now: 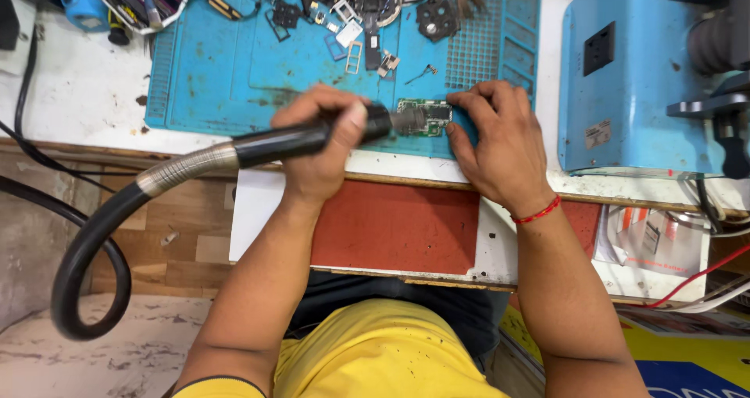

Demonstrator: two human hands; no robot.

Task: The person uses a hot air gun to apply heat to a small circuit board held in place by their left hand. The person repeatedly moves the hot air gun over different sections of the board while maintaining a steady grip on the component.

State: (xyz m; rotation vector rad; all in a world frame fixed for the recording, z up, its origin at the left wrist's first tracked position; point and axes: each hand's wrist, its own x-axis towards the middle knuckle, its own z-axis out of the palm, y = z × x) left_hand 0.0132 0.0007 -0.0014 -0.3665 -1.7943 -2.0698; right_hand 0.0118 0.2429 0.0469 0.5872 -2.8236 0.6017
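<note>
While the worktop (94, 93) spreads out beyond both hands, the biggest thing near them is the pale blue machine housing (625, 78) off to the right of the right hand, and next in size the blue repair mat (234, 62), which runs from under the fingers away to the scattered phone parts (367, 15) at its far edge. A black hose (86, 249) with a ribbed metal sleeve loops down left of the left forearm and ends in the hot-air handpiece (305, 139). The left hand (324, 144) is clamped round that handle, wrist bent inward, thumb on top, so the nozzle points rightward. Smallest is the green circuit board (426, 117), lying flat on the mat between the two hands, just at the nozzle tip. The right hand (496, 140) presses down beside it, fingers curled, fingertips pinning the board's right edge. To heat well, I judge the nozzle should hover just off the board, and the holding fingers stay clear of the airflow.
</note>
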